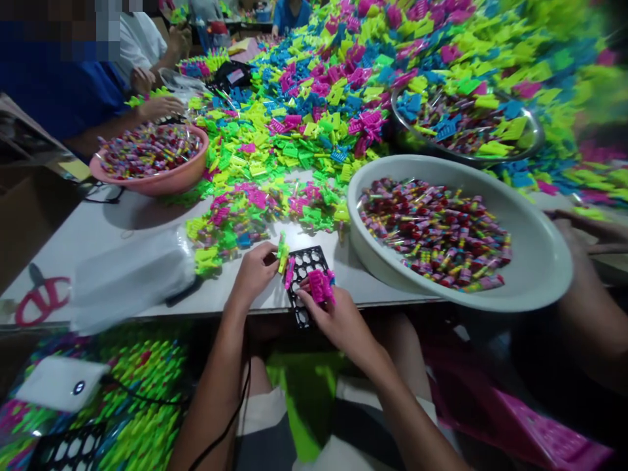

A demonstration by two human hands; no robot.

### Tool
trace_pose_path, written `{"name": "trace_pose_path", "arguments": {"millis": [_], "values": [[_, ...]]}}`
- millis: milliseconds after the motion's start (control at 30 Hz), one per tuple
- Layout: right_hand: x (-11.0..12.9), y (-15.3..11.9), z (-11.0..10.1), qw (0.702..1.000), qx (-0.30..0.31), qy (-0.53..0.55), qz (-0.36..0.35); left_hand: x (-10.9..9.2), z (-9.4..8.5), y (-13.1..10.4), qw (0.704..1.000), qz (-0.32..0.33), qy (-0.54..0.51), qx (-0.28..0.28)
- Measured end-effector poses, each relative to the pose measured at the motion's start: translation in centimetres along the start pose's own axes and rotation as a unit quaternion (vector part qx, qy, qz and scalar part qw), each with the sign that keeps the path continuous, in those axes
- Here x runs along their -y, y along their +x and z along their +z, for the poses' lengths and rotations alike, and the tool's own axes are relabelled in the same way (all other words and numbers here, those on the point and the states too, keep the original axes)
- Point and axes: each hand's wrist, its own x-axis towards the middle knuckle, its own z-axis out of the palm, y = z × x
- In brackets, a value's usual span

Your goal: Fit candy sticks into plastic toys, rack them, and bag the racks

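- Here, the person's left hand [258, 273] comes in from the lower left, forearm running up and slightly inward, the wrist just over the front edge of the table [101, 229]
- Its thumb and forefinger pinch a yellow-green piece [282, 253] at the left side of the black holed tray [305, 260]; the other fingers fold under and are partly hidden
- A slim pink piece [289, 273] stands just right of that pinch, by the tray's left border; whether it touches the fingers cannot be told
- The right hand [332, 306] reaches from the lower right, forearm slanting up and leftward, fingers curled around a pink clump [322, 286]
- Its thumb stretches left across the tray with the fingertips close above; whether they pinch anything more cannot be told
- The tray lies between both hands, its near end jutting past the table's front edge
- Beyond the hands spreads a heap of coloured pieces [304, 157], with a white basin [537, 255] to the right and a clear plastic bag [137, 275] to the left
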Motion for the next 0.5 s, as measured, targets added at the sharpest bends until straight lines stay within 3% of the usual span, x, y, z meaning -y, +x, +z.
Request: {"name": "trace_pose_path", "arguments": {"millis": [100,233,367,500], "values": [[-0.2,0.1,0.8,1.0,0.014,-0.023,0.002,0.0,0.0,0.0,1.0,-0.001,0.003,0.003],[0.7,0.1,1.0,0.988,0.027,-0.154,0.001,0.0,0.1,0.0,1.0,-0.007,0.004,-0.001],[2.9,0.3,1.1,0.953,0.107,-0.282,0.005,0.1,0.1,0.1,1.0,-0.013,0.003,-0.01],[3.5,0.7,-0.6,0.945,0.163,-0.283,-0.021,0.3,0.1,0.0,1.0,-0.013,0.001,-0.011]]}}
